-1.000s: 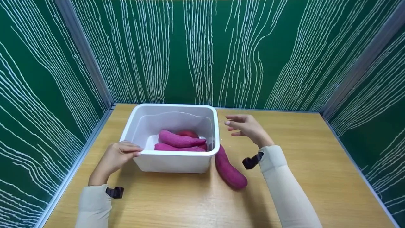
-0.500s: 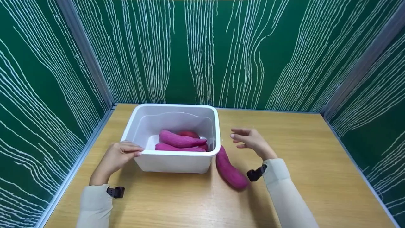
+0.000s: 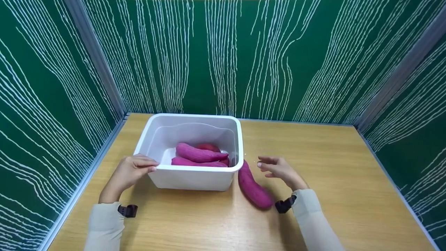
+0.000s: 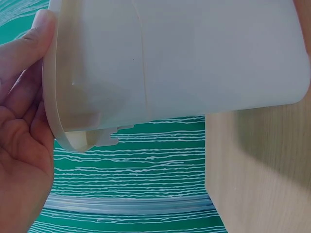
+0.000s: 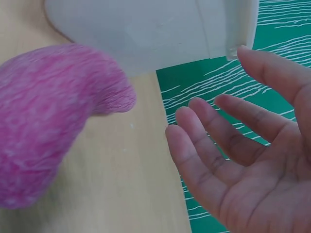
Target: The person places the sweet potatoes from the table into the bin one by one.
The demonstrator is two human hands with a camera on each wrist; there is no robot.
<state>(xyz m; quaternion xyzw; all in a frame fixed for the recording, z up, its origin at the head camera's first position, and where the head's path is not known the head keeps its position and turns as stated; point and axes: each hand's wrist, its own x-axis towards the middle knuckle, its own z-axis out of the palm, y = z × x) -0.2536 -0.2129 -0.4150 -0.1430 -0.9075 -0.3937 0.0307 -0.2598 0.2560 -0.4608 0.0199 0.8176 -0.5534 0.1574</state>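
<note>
A white plastic bin [image 3: 193, 179] stands on the table, and my left hand [image 3: 129, 172] pinches its front left rim between thumb and fingers. Inside the bin lie two purple sweet potatoes, the upper sweet potato [image 3: 198, 153] partly over the lower. Something red and rounded [image 3: 208, 147] shows behind them, mostly hidden. Outside, against the bin's right side, a third sweet potato [image 3: 256, 191] lies on the table. My right hand [image 3: 280, 170] hovers to the right of this one, holding nothing. The right wrist view shows its fingers spread and slightly bent, apart from the sweet potato [image 5: 53, 111].
The wooden table [image 3: 331, 167] extends to the right and front of the bin. Green panels with white wavy lines [image 3: 223, 59] enclose the back and both sides, joined by grey corner posts [image 3: 397, 66]. Dark wrist cameras [image 3: 285, 204] sit on both wrists.
My right hand has moved toward the front and a little right, coming down beside the loose sweet potato. My left hand and the bin stay almost where they were.
</note>
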